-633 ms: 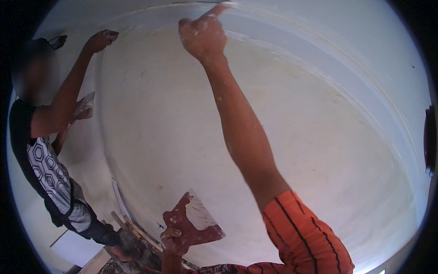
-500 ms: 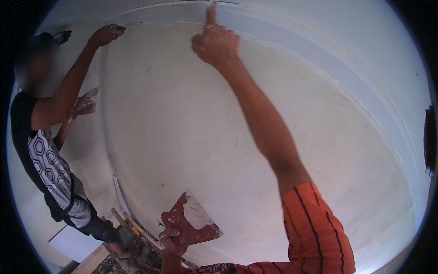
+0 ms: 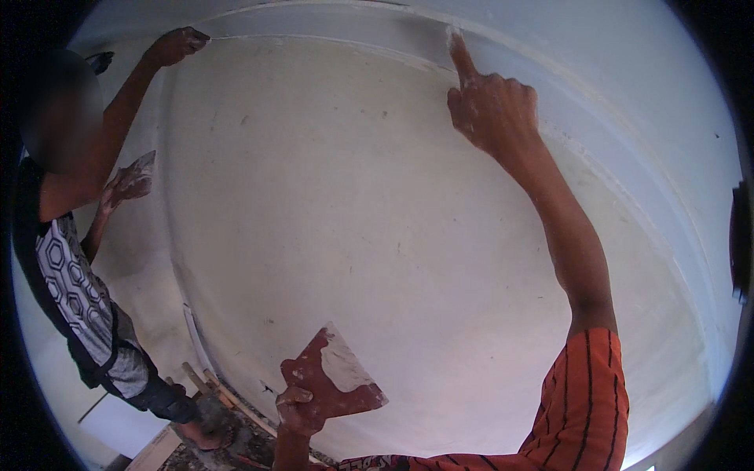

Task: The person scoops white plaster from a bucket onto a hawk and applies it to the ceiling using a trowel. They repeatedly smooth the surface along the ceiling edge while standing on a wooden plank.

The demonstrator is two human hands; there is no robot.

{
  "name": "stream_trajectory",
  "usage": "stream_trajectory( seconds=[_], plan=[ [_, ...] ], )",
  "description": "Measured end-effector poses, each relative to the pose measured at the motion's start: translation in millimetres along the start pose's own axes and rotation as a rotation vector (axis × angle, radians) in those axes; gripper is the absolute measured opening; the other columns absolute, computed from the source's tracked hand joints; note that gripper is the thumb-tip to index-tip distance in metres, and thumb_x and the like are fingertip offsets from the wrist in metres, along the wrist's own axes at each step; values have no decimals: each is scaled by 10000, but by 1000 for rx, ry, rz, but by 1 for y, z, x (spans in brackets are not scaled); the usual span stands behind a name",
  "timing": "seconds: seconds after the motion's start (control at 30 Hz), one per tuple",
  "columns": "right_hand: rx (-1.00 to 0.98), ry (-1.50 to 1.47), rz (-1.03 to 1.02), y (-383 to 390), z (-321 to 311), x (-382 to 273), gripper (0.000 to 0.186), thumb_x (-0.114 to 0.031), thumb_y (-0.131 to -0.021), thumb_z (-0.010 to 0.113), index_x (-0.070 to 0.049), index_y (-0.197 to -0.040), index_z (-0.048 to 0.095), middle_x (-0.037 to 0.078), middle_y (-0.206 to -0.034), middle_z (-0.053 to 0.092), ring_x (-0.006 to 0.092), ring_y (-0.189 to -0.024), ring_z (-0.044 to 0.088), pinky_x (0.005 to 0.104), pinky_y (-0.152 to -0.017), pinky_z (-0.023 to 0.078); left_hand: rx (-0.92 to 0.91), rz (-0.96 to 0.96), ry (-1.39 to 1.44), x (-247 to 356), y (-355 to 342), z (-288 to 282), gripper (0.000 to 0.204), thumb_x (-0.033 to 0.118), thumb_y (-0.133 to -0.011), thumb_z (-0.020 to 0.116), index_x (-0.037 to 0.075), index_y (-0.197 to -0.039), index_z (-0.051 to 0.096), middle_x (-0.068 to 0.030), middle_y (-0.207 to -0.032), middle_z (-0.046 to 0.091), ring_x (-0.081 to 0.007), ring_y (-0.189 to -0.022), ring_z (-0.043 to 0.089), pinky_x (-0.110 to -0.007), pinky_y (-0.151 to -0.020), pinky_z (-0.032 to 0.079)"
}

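Note:
My left hand [image 3: 296, 408] grips a dark red, flat putty spreader [image 3: 345, 396] low in front of the wall. A thick smear of white putty [image 3: 343, 363] covers the spreader's upper right edge. High up, my right hand [image 3: 496, 118] points with its index finger stretched out and the other fingers curled, holding nothing. White putty coats that fingertip, which is at the pale cornice [image 3: 542, 98] by its upper seam. Below the cornice spreads the off-white wall [image 3: 377, 212].
At the left a co-worker [image 3: 75, 275] reaches one hand [image 3: 177, 47] to the cornice's lower edge; the other holds a putty-smeared spreader [image 3: 140, 174]. Wooden sticks [image 3: 224, 391] lean near the wall's foot, above a littered floor. A pale board [image 3: 122, 428] stands behind the co-worker's legs.
My right hand has moved to the right along the cornice, its finger still outstretched. The spreader in my left hand stays nearly in place. The co-worker's raised hand has shifted slightly.

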State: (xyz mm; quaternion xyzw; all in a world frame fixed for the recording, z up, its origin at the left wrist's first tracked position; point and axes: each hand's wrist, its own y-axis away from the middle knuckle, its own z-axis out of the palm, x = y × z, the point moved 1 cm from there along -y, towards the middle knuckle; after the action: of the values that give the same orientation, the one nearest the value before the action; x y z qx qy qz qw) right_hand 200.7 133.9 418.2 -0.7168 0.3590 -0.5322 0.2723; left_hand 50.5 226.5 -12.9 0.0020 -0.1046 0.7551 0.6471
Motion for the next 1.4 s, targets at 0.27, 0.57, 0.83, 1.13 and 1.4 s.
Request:
stream_trajectory(
  seconds=[0.27, 0.57, 0.83, 1.13, 1.4],
  plan=[
    [-98, -902, -21, -35, -10, -24, 582, -246, -820, 509, -65, -1330, 296, 57, -608, 568, 183, -533, 545, 335, -547, 467, 130, 19, -26, 0, 4, 17, 643, 88, -552, 502, -35, -1180, 438, -153, -1123, 508, -297, -1063, 496, -412, -942, 413],
    [-271, -3022, -287, -89, 23, -57, 451, -142, -819, 477, 58, -1219, 409, -23, -572, 513, 73, -448, 426, 283, -517, 469, -42, 17, 121, 2, 3, 6, 593, 53, -572, 485, -34, -1157, 459, -155, -1107, 537, -306, -1049, 522, -411, -918, 446],
    [-372, -3449, -556, -87, 36, -47, 449, -158, -838, 498, 110, -1189, 422, -18, -624, 554, 79, -502, 464, 282, -604, 477, 31, 28, 65, 6, 12, 34, 695, 53, -587, 487, -45, -1262, 356, -177, -1203, 486, -330, -1107, 487, -438, -963, 406],
    [54, -3078, 36, -50, 30, -37, 481, -103, -790, 448, -17, -1253, 348, 8, -596, 527, 133, -484, 494, 316, -532, 481, 22, 38, 13, 3, 13, 11, 677, 53, -585, 494, -51, -1242, 363, -179, -1184, 485, -320, -1075, 492, -430, -930, 426],
    [74, -85, -111, -77, -2, -63, 625, -150, -819, 508, 17, -1348, 219, 101, -684, 616, 208, -591, 581, 359, -579, 481, 138, 18, 63, 3, 13, 19, 669, 45, -568, 496, -42, -1224, 399, -164, -1174, 496, -321, -1085, 494, -423, -955, 410]
  ],
)
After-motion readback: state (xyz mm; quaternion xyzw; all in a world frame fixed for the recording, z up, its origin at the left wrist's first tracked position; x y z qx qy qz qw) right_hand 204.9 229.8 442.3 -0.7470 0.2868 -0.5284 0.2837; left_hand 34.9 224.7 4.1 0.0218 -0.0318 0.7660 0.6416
